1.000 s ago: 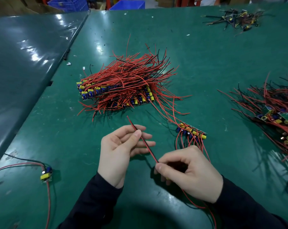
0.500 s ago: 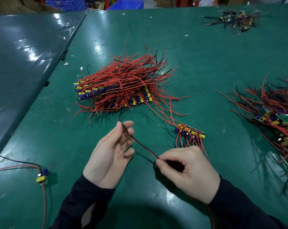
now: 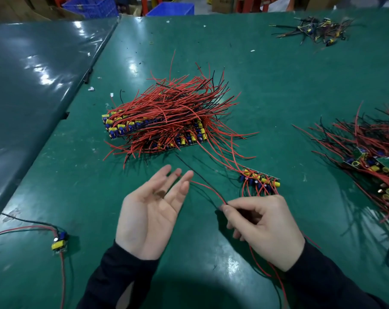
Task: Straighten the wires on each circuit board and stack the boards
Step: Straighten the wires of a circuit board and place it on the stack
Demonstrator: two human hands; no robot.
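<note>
My right hand [image 3: 264, 228] pinches a red and a black wire [image 3: 205, 185] between thumb and forefinger, low on the green table [image 3: 267, 90]. The two wires run up and left from the pinch and have spread apart. My left hand [image 3: 151, 210] is flat, palm up, fingers straight, and the red wire's tip lies at its fingertips. A stack of circuit boards [image 3: 157, 128] with many red and black wires lies beyond my hands. A short row of boards [image 3: 259, 179] sits just above my right hand.
A loose pile of boards and wires [image 3: 371, 157] lies at the right edge. One single board [image 3: 59, 241] with its wires rests at the lower left. Another small tangle [image 3: 318, 30] sits at the far right corner. A second dark table [image 3: 33, 85] adjoins on the left.
My left hand slid along the wires toward their tips, then let go and opened flat. The red and black wires have parted. My right hand kept its pinch.
</note>
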